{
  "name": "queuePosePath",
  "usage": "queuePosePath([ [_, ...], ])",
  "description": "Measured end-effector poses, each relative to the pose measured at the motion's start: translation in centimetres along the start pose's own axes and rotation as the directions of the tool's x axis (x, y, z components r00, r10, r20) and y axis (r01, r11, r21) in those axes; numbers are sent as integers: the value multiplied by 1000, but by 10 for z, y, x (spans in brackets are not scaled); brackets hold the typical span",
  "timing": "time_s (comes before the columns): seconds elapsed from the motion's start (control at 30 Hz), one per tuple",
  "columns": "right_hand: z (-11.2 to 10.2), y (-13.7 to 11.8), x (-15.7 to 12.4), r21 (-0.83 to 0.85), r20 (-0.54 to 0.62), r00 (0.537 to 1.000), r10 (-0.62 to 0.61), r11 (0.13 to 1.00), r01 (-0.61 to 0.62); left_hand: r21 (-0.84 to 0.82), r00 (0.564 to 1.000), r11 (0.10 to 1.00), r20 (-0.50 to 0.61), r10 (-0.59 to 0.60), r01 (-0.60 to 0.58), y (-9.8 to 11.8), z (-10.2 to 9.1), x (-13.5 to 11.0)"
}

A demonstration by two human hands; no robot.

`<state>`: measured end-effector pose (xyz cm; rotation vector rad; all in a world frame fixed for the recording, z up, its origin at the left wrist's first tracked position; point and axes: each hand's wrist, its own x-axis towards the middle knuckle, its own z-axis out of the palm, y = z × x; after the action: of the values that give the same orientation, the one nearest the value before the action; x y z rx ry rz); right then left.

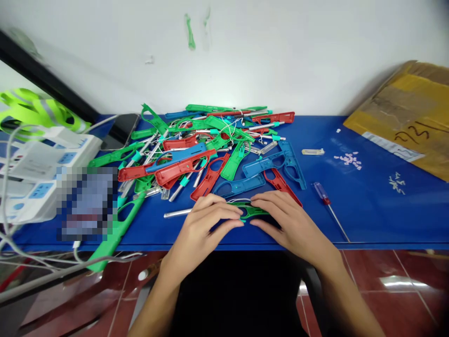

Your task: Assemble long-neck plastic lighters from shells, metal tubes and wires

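Note:
Near the table's front edge, a green lighter casing (253,212) lies between my two hands, partly covered by the fingers. My left hand (213,223) pinches its left part, with a bit of teal at the thumb tip. A metal tube (177,213) sticks out leftward from behind that hand. My right hand (285,220) curls over the casing's right end, fingers on the far side and thumb on the near side. White wires (240,200) run along the casing's upper edge. Just beyond the hands lie a blue casing half (240,186) and a red casing half (283,186).
A pile of red, green and blue casings (185,166) with metal tubes spreads behind. To the right are a screwdriver (329,208), a clear tank (313,152), small pink parts (349,159), small pale pieces (397,183) and a cardboard box (403,117). Power strips (45,182) and a phone (120,131) sit left.

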<state>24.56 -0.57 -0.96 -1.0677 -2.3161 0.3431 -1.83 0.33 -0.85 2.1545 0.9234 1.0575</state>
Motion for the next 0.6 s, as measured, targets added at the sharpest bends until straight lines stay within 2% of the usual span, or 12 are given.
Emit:
queuePosePath([
  [0.27,-1,-1,-1,28,2,1000,16,999,-16,110,999,994,32,0,-4,3,1,1],
  [0.6,4,5,4,-20,-112,993,40,999,-43,115,997,993,71,-2,-7,3,4,0],
])
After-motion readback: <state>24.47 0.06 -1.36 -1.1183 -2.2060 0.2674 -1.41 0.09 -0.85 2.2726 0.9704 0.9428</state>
